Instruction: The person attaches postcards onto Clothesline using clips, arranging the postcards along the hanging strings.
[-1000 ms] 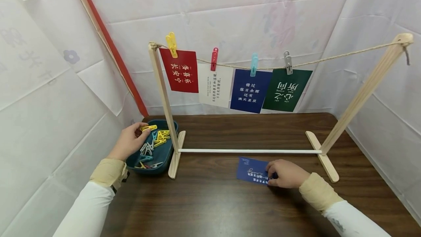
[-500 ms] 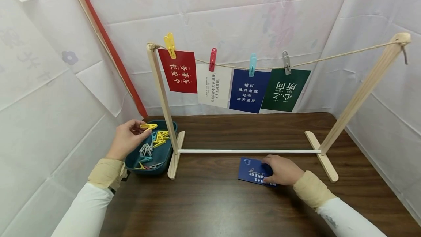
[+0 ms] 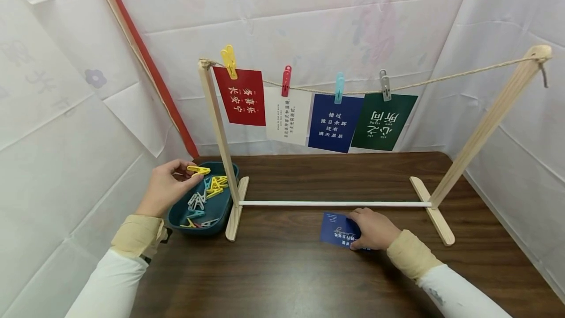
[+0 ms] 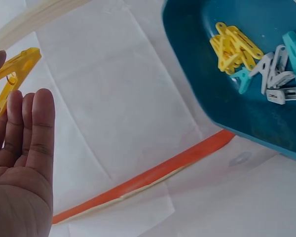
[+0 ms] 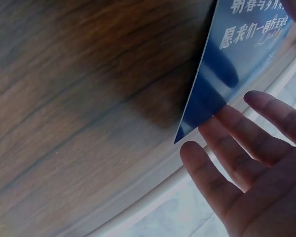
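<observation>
Four glossy cards hang by pegs from a twine line (image 3: 441, 80) on a pale wooden rack (image 3: 218, 126), far side of the dark woodgrain table (image 3: 287, 269). Left hand (image 3: 165, 188) pinches a yellow plastic clothespin (image 3: 198, 169) above the teal tray (image 3: 220, 210) of mixed pegs, now lifted slightly higher. Right hand (image 3: 372, 229) has its fingers (image 5: 246, 153) spread under the dark blue card (image 3: 337, 229), thumb hidden; the card's near edge is now raised off the table.

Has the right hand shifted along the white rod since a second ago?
Yes. The right hand on the blue card slid left along the white rod, away from the right foot.
</observation>
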Motion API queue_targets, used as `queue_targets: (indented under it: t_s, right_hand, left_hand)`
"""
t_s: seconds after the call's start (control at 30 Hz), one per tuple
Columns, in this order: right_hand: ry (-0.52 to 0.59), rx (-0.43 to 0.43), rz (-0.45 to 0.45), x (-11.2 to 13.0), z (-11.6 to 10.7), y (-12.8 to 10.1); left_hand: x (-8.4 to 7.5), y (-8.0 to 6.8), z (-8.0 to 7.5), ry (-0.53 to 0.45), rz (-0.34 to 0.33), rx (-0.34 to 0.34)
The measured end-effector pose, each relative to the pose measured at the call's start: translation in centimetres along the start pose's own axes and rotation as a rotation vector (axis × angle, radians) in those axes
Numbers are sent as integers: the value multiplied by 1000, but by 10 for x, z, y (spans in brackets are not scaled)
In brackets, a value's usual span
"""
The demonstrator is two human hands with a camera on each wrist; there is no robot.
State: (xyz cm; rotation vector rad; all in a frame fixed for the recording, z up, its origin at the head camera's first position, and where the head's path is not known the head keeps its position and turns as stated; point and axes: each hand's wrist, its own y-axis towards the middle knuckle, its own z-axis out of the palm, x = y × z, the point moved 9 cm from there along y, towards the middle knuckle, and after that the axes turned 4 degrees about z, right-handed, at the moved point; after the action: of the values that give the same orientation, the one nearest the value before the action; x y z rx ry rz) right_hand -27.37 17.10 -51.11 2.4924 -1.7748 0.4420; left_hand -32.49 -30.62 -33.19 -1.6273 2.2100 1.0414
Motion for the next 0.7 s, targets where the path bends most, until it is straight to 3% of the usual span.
queue_targets:
  t_s: [0.37,0.7]
  right_hand:
    - [-9,-57,-12,0,-7,0]
    - [103,-156,-43,0,-22,-4]
  left_hand:
    - [-21,5,-7,4,50,32]
    - [-46,6,-11,-3,102,105]
